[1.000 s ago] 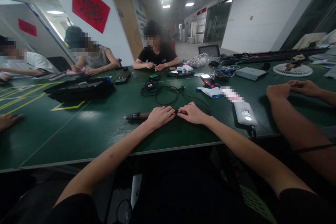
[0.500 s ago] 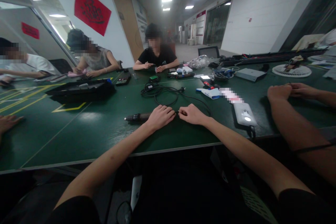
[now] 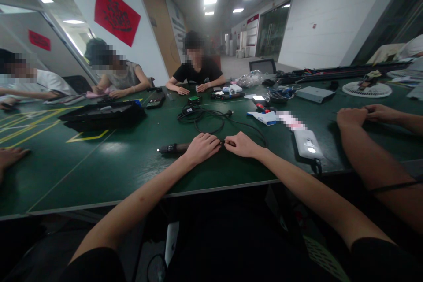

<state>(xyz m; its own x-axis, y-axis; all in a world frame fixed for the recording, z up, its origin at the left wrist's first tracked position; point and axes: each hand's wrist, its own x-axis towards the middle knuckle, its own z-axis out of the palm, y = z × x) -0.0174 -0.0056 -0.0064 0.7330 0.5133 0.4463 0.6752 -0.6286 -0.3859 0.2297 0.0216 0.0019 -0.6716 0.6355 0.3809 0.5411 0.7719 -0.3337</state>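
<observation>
A dark, pen-shaped electric screwdriver (image 3: 175, 148) lies level along the green table, its chuck pointing left. My left hand (image 3: 203, 146) is wrapped over its rear part from above and hides that end. Just to the right, my right hand (image 3: 241, 144) is closed in a pinch on the end of a black cable, close to the screwdriver's tail. Whether the plug and the tail touch cannot be made out. Behind both hands, a black power cord (image 3: 205, 116) is loosely coiled, and a strand of it curves round to the right hand.
On the left stands a black tray (image 3: 102, 116). A white device (image 3: 308, 144), a blue-and-white packet (image 3: 264, 117) and a round white grille (image 3: 366, 89) lie to the right. A co-worker's arms (image 3: 353, 128) rest at the right; several people sit around the table.
My hands and the screwdriver have hardly moved. Across the table, a co-worker's hand has lowered onto the tabletop.
</observation>
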